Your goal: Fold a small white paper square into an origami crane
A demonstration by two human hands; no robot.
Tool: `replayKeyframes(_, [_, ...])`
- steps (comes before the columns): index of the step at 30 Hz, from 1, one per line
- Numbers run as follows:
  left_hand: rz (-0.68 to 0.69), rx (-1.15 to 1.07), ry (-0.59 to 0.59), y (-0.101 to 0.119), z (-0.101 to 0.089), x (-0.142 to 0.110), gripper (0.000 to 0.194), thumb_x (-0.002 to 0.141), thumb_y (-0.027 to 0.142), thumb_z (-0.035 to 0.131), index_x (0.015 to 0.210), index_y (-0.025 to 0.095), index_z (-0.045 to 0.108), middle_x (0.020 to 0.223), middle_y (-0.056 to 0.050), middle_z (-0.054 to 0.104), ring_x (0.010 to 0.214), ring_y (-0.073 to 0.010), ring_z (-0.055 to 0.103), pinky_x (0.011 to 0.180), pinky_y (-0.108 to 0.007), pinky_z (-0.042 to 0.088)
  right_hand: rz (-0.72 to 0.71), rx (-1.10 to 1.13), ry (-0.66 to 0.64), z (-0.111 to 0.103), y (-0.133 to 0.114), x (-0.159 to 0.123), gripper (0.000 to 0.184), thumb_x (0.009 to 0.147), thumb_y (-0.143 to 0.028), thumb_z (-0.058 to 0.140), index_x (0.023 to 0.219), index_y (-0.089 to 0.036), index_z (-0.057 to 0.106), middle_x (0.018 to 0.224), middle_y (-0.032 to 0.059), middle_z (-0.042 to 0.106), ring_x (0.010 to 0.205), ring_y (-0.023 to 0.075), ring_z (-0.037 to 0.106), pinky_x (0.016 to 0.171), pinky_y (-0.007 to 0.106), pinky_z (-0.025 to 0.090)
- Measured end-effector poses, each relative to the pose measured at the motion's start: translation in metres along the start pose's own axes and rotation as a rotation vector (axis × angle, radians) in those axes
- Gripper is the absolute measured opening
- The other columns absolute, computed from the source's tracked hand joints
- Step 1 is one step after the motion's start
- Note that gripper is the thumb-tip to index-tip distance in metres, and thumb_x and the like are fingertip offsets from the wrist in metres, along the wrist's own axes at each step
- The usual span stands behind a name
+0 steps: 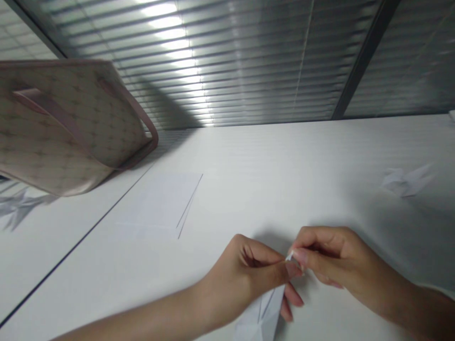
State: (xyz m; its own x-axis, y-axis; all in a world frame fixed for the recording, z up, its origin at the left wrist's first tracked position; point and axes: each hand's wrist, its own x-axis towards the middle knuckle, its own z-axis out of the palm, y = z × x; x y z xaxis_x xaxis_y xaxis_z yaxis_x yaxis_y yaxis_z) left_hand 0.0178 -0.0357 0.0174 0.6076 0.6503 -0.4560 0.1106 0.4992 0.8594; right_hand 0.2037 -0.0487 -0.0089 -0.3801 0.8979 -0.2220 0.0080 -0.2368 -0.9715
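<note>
White counter [284,166] fills most of your view, crossed on the left by a dark seam [88,232] that slants from the lower left edge up toward the bag [64,128]. Beyond its far edge are the slatted blinds [249,61], bright in a band left of centre and broken on the right by a slanting dark post [366,59]. At your far left stands the bag, pale and patterned, with pinkish handles.

Your left hand [241,279] comes in from the bottom left; its thumb and forefinger are clamped on the folded paper [265,315] close to its narrow tip, with other fingers showing below. Your right hand [334,255] meets it from the right, thumb and forefinger closed on that same small tip. You have the paper low in view, near the middle, its wider end running down past the bottom edge.

The flat white sheets [159,199] lie ahead of your left hand, just to the right of the seam, their right edges slightly fanned. At the left edge, below the bag, sits some pointed folded work [17,208]. Smaller still, a white folded figure [407,182] rests well to the right, beyond your right hand.
</note>
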Motion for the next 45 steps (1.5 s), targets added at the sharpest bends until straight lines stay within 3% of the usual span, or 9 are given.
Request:
replayKeyframes(7, [-0.002, -0.016, 0.003, 0.0020, 0.0015, 0.0001, 0.033, 0.079, 0.037, 0.067, 0.062, 0.010, 0.074, 0.055, -0.005, 0.065, 0.046, -0.0097, 0.058, 0.050, -0.020, 0.043, 0.020, 0.010, 0.020, 0.0024, 0.0022, -0.0012, 0.025, 0.081, -0.040, 0.064, 0.071, -0.018, 0.064, 0.047, -0.0083, 0.032, 0.043, 0.0053, 0.021, 0.039, 0.023, 0.015])
replayKeyframes(14, [-0.009, 0.011, 0.012, -0.0011, 0.0004, 0.0000, 0.033, 0.081, 0.036, 0.065, 0.063, 0.010, 0.074, 0.055, -0.005, 0.065, 0.047, -0.0099, 0.059, 0.051, -0.020, 0.044, 0.004, 0.022, 0.028, 0.0020, 0.0022, -0.0007, 0.023, 0.081, -0.039, 0.064, 0.070, -0.018, 0.065, 0.048, -0.0085, 0.033, 0.043, 0.0048, 0.021, 0.040, 0.021, 0.022])
replayKeyframes(26, [-0.006, -0.048, 0.002, -0.0003, 0.0009, 0.0001, 0.032, 0.080, 0.035, 0.066, 0.062, 0.009, 0.073, 0.059, -0.007, 0.068, 0.046, -0.0093, 0.059, 0.049, -0.019, 0.045, 0.006, 0.036, 0.010, 0.0021, 0.0037, -0.0025, 0.023, 0.082, -0.039, 0.063, 0.072, -0.019, 0.064, 0.047, -0.0093, 0.030, 0.043, 0.0053, 0.019, 0.041, 0.021, 0.022])
replayKeyframes(32, [0.004, -0.027, 0.004, -0.0038, 0.0002, 0.0002, 0.030, 0.079, 0.034, 0.067, 0.063, 0.009, 0.073, 0.060, -0.007, 0.068, 0.048, -0.0102, 0.060, 0.051, -0.021, 0.046, 0.007, 0.041, 0.003, 0.0021, 0.0010, -0.0013, 0.024, 0.082, -0.038, 0.063, 0.071, -0.017, 0.063, 0.054, -0.0068, 0.043, 0.046, 0.0047, 0.022, 0.044, 0.020, 0.026])
replayKeyframes(39, [-0.009, 0.003, 0.023, -0.0031, -0.0006, 0.0006, 0.032, 0.080, 0.036, 0.067, 0.064, 0.009, 0.074, 0.058, -0.007, 0.067, 0.047, -0.0098, 0.059, 0.050, -0.020, 0.044, 0.019, 0.052, 0.010, 0.0010, 0.0028, 0.0000, 0.025, 0.080, -0.041, 0.065, 0.070, -0.018, 0.065, 0.047, -0.0089, 0.034, 0.043, 0.0046, 0.021, 0.043, 0.020, 0.027])
replayKeyframes(45, [0.003, -0.011, 0.021, -0.0058, -0.0001, 0.0014, 0.029, 0.080, 0.035, 0.067, 0.066, 0.010, 0.074, 0.063, -0.008, 0.069, 0.048, -0.0102, 0.060, 0.051, -0.021, 0.045, 0.017, 0.074, 0.029, 0.0038, 0.0026, 0.0014, 0.024, 0.078, -0.042, 0.067, 0.076, -0.019, 0.065, 0.053, -0.0067, 0.046, 0.044, 0.0040, 0.024, 0.044, 0.020, 0.030])
